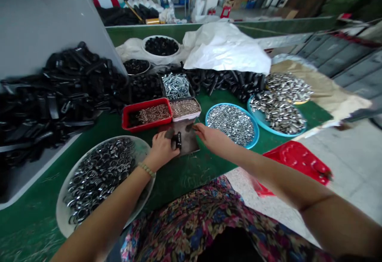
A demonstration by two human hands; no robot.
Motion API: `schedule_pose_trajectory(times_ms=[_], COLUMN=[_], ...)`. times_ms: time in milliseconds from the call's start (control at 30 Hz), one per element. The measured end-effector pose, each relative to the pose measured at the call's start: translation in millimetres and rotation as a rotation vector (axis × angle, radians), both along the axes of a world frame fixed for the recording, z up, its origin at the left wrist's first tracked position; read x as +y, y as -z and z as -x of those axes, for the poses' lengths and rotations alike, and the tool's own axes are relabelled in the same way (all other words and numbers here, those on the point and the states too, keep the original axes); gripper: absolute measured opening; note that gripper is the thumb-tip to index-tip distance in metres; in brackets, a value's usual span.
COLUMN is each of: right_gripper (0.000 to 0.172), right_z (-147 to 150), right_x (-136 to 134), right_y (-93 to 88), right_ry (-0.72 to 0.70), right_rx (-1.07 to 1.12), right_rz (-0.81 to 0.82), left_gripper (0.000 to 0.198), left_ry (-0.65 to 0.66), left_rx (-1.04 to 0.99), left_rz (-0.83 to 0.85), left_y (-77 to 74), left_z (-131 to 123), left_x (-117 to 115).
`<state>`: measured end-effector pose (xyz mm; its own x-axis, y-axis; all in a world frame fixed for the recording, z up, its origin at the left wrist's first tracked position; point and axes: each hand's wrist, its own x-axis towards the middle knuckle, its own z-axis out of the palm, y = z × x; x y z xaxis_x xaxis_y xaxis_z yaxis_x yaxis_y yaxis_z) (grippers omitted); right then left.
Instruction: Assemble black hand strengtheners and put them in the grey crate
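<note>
My left hand (pixel 162 147) is closed around a small black part (pixel 178 140), holding it over a dark flat plate (pixel 188 144) on the green table. Something dark covers one fingertip of that hand. Just right of it, my right hand (pixel 210 135) is pinched over the plate's far edge; whatever is between its fingertips is too small to make out. Beyond the hands sit a red tray (pixel 127 115) of copper-coloured pins and a white tray (pixel 191 117) of tiny metal pieces. To the right is a blue-rimmed tray (pixel 257 132) full of small silver nuts.
A large pale basin (pixel 63 210) of metal rings stands left, near a heap of black parts (pixel 53 99). Farther back are a bin of silver screws (pixel 176 86) and a white sack (pixel 223 45). Silver cylinders (pixel 282 115) lie right, above a red plastic stool (pixel 294 156).
</note>
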<state>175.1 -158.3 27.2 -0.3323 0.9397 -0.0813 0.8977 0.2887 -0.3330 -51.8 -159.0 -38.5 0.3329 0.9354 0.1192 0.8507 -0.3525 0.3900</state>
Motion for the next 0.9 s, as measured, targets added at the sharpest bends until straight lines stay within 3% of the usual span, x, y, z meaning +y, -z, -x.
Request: schedule_pose_trajectory(times_ms=[100, 167, 267, 367, 467, 567, 733, 900], right_gripper=[0.039, 0.04, 0.035, 0.036, 0.044, 0.041, 0.03, 0.037], right_z=[-47.0, -78.4, -124.2, -174.7, -220.0, -243.7, -252.2, -272.8], right_x=[0.9, 3.0, 11.2, 25.4, 41.4, 53.0, 51.1, 37.5], right_y=[14.5, 24.3, 30.5, 23.2, 16.7, 21.8, 34.6, 36.8], right_ry=[0.306, 0.476, 0.56, 0.731, 0.912, 0.97, 0.963, 0.918], right_rx=[-0.104, -0.2, -0.206, -0.19, -0.186, -0.151, -0.095, 0.082], right_rz=[-0.114, -0.135, -0.138, -0.185, -0.186, -0.164, -0.167, -0.334], left_gripper=[0.048, 0.044, 0.048, 0.046, 0.029, 0.047, 0.065, 0.063], left_ry=[0.02, -0.047, -0.169, -0.242, -0.411, -0.515, -0.502, -0.452], left_rx=[-0.192, -0.549, -1.151, -1.482, -1.548, -1.526, -1.51, -1.486], left_rz=[0.145, 0.369, 0.779, 0.93, 0.813, 0.636, 0.571, 0.635], left_y=[-7.6, -20.5, -48.0, -69.4, -73.5, -66.3, -59.4, -59.4], left_z=[-2.3, -4.2, -5.0, -8.0, -21.2, -39.4, -50.7, -48.2], left_x=[9.8, 17.6, 23.5, 21.2, 17.1, 14.8, 7.0, -3.9])
